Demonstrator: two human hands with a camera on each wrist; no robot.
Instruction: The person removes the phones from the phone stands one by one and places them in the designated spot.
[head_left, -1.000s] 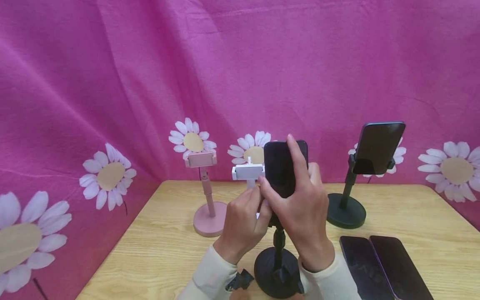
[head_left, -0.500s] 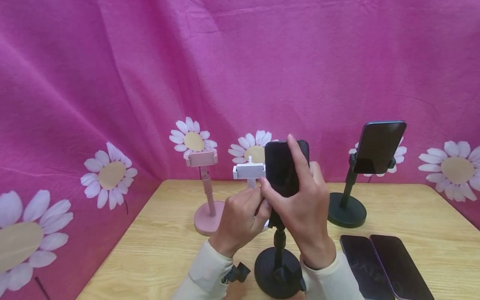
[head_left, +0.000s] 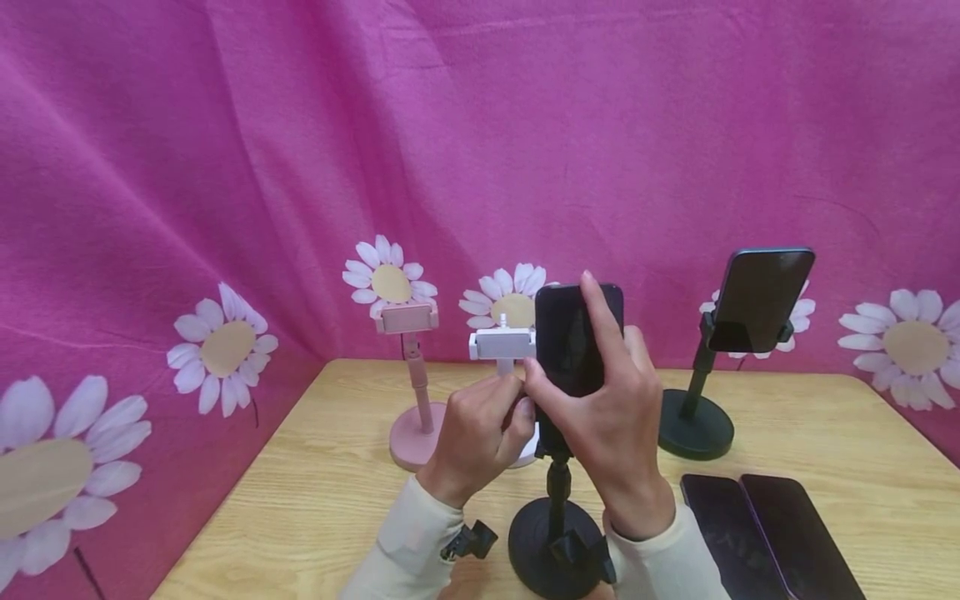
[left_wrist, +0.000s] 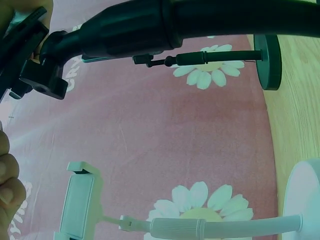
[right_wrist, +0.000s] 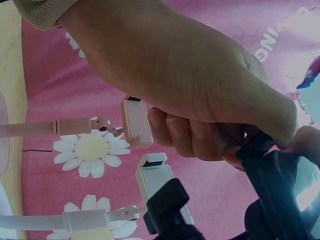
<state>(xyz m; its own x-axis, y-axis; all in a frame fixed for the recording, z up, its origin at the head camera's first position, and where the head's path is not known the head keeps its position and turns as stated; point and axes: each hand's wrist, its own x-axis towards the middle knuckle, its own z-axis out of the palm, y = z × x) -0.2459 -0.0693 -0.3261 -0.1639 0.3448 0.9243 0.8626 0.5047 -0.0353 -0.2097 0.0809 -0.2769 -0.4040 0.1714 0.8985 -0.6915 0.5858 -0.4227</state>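
A black-screened phone (head_left: pixel 561 337) stands upright at the holder of a black desk stand (head_left: pixel 536 550). My right hand (head_left: pixel 615 425) grips this phone, its index finger lying straight up over the screen and its thumb at the left edge. With curled fingers my left hand (head_left: pixel 472 437) pinches the left side of the stand's black clamp (right_wrist: pixel 275 175), clearest in the right wrist view. The stand's dark neck (left_wrist: pixel 127 30) crosses the top of the left wrist view. Both hands hide much of the clamp in the head view.
Behind my left hand are a pink phone stand (head_left: pixel 420 375) and a white phone stand (head_left: pixel 504 343). Another black stand (head_left: pixel 696 425) at the back right bears a phone (head_left: pixel 761 300). Two phones, a left one (head_left: pixel 731 533) and a right one (head_left: pixel 798 533), lie on the wooden table (head_left: pixel 300 500).
Both hands keep nearly the same hold on the phone and clamp. They and the phone sit very slightly further right in the head view.
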